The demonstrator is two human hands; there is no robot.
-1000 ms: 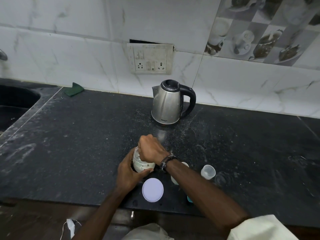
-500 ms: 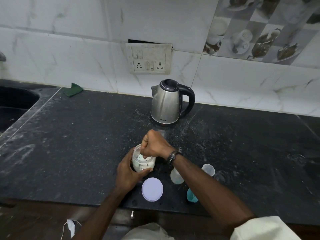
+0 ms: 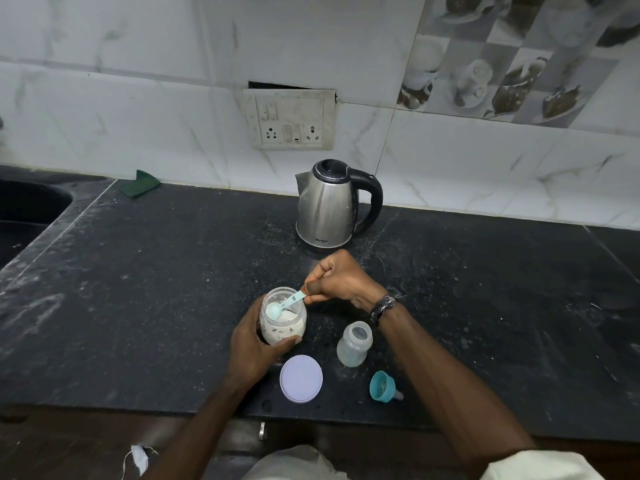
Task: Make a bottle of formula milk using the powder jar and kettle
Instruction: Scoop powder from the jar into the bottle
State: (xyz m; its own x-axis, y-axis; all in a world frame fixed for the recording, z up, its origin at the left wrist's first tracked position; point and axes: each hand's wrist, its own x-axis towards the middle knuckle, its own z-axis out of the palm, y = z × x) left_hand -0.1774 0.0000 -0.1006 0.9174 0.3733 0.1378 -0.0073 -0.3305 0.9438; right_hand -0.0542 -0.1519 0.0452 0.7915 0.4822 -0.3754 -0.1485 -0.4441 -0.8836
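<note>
We've got the right hand (image 3: 341,280) pinching the handle of the blue scoop (image 3: 281,305), fingers curled on it; the bowl sits at the mouth of the powder jar (image 3: 283,317), above the powder. A second ago that fist was down over the jar mouth and the scoop was hidden, so the scoop has just come up and out. Whether it's loaded we can't tell, bowl looks pale. Left hand (image 3: 254,351) wraps the jar from the near left, holding it on the counter (image 3: 138,289). Just right of the jar stands the open bottle (image 3: 354,344), upright, nothing visible inside. Purple lid (image 3: 301,378) lies flat near the counter edge, teal bottle cap (image 3: 382,386) to its right. Kettle (image 3: 329,206) sits far back by the wall, untouched. Our read: dosing step is underway, next is carrying the scoop right to the bottle neck. Narrow mouth, spill risk.
</note>
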